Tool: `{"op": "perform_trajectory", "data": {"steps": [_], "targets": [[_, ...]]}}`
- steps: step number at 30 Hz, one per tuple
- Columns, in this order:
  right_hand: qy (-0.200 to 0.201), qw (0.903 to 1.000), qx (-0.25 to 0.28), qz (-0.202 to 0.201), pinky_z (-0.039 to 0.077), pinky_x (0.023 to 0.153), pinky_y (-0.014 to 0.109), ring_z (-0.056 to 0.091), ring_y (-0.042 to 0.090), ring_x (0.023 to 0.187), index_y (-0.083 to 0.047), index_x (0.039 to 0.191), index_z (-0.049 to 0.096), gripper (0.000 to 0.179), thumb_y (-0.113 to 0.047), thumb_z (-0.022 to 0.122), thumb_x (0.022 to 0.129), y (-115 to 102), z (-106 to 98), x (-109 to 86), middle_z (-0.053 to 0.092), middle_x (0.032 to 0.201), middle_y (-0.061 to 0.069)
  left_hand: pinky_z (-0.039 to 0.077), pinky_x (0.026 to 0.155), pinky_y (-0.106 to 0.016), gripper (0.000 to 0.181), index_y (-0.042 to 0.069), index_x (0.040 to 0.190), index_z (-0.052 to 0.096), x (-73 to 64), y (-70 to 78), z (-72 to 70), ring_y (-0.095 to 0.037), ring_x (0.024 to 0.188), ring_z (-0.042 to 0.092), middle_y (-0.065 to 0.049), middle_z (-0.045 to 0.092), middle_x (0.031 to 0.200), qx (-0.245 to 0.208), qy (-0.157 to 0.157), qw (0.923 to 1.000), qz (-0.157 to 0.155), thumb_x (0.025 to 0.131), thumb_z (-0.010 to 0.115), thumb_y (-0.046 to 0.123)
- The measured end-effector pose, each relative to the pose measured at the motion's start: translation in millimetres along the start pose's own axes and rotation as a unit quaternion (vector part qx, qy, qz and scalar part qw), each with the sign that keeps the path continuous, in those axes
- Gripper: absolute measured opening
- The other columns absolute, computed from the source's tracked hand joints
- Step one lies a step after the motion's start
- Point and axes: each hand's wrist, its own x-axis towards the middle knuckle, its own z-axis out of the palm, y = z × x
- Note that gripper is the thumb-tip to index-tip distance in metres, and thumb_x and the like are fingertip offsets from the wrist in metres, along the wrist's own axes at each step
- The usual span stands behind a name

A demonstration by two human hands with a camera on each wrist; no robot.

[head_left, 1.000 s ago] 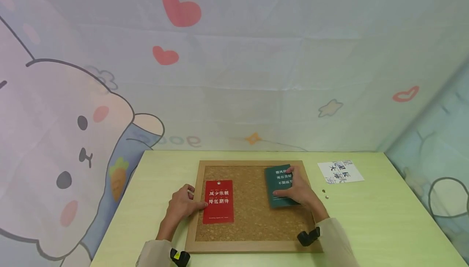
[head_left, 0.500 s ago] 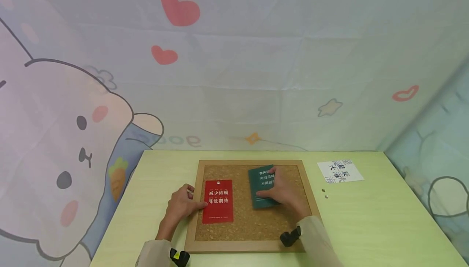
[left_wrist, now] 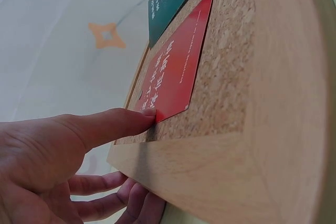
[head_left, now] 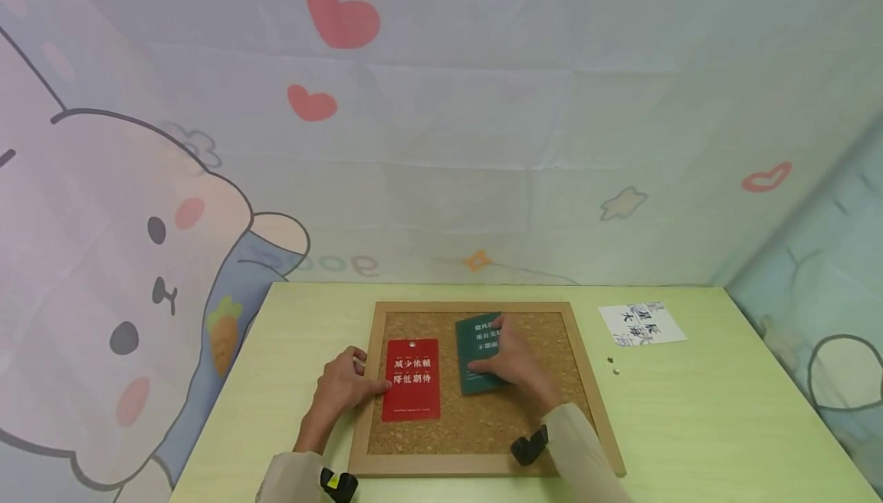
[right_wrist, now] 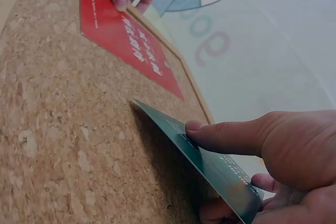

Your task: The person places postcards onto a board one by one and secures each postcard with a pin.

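Observation:
A wood-framed corkboard [head_left: 448,438] lies on the table. At its left side my left hand [head_left: 345,384] grips the frame, with the thumb reaching across it onto the edge of a red card [left_wrist: 178,72] with white writing. A metal pin head [head_left: 411,344] shows at the red card's top. My right hand [head_left: 513,361] pinches a dark green card [head_left: 476,346] between thumb and fingers, right of the red card. In the right wrist view, the green card [right_wrist: 210,166] tilts, with its near edge lifted off the cork; some fingers are hidden behind it.
On the table right of the board lies a white card [head_left: 641,323] with black writing. Two small pins [head_left: 612,365] lie between that card and the board's right side. A patterned cloth [head_left: 441,181] hangs behind the table.
My right hand has carried the green card leftward over the corkboard, closer to the red card. My left hand has stayed where it was.

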Motion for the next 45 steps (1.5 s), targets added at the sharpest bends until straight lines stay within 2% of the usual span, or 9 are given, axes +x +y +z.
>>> {"op": "perform_trajectory", "data": {"steps": [8,14,19,27,37,42,45], "targets": [[0.008,0.9989,-0.045,-0.01,0.049,0.097,0.055,0.056,0.033,0.111,-0.002,0.139,0.037,0.089,-0.021,0.096,0.075,-1.1,1.8,-1.8,0.054,0.126,0.019,0.056,0.07,-0.041,0.063,-0.001,0.12,0.057,0.6,1.7,0.2,-0.027,0.082,0.062,-0.013,0.065,0.101,0.002,0.002,1.0,0.003,0.075,0.092,0.027],[0.0,0.9957,-0.093,-0.007,0.05,0.096,0.054,0.058,0.032,0.108,0.002,0.14,0.043,0.086,-0.029,0.094,0.078,-7.5,-0.4,-5.3,0.058,0.125,0.02,0.056,0.071,-0.042,0.063,-0.001,0.12,0.057,1.8,0.9,-0.2,-0.027,0.083,0.062,-0.014,0.065,0.103,0.0,0.002,1.0,0.003,0.075,0.091,0.027],[-0.003,0.9916,-0.129,-0.002,0.05,0.099,0.055,0.058,0.034,0.113,0.003,0.143,0.045,0.088,-0.034,0.092,0.079,-11.3,-0.7,-8.2,0.058,0.131,0.021,0.056,0.071,-0.041,0.063,-0.001,0.12,0.057,3.4,-0.3,-0.7,-0.028,0.084,0.062,-0.013,0.064,0.102,-0.001,-0.001,1.0,-0.001,0.075,0.091,0.026],[-0.002,0.9856,-0.168,0.016,0.046,0.105,0.058,0.051,0.043,0.13,0.003,0.153,0.041,0.096,-0.04,0.09,0.082,-16.4,1.3,-13.2,0.052,0.143,0.028,0.055,0.07,-0.041,0.062,-0.001,0.119,0.057,4.2,0.4,0.0,-0.027,0.083,0.062,-0.013,0.064,0.102,0.009,-0.004,0.9999,0.0,0.075,0.09,0.027],[-0.001,0.9792,-0.202,0.016,0.047,0.103,0.059,0.051,0.044,0.129,0.002,0.151,0.046,0.09,-0.041,0.088,0.084,-20.6,-0.3,-18.7,0.051,0.143,0.032,0.056,0.07,-0.042,0.062,-0.002,0.119,0.055,3.2,3.6,-0.2,-0.029,0.084,0.063,-0.015,0.064,0.104,0.03,-0.011,0.9995,0.005,0.076,0.089,0.028],[0.006,0.9761,-0.217,0.013,0.049,0.101,0.059,0.053,0.044,0.129,0.003,0.149,0.048,0.089,-0.042,0.087,0.083,-20.0,1.8,-19.7,0.052,0.143,0.031,0.056,0.071,-0.042,0.065,-0.004,0.12,0.055,2.0,2.4,-0.4,-0.029,0.085,0.062,-0.017,0.064,0.105,0.018,-0.014,0.9997,0.005,0.077,0.09,0.031],[0.014,0.9729,-0.231,0.01,0.051,0.098,0.058,0.057,0.041,0.122,0.002,0.148,0.051,0.089,-0.045,0.088,0.082,-18.9,3.8,-19.4,0.055,0.139,0.029,0.057,0.071,-0.042,0.067,-0.004,0.12,0.055,1.2,1.9,-0.9,-0.029,0.085,0.063,-0.017,0.064,0.104,0.012,-0.015,0.9998,0.008,0.077,0.09,0.033]]}}
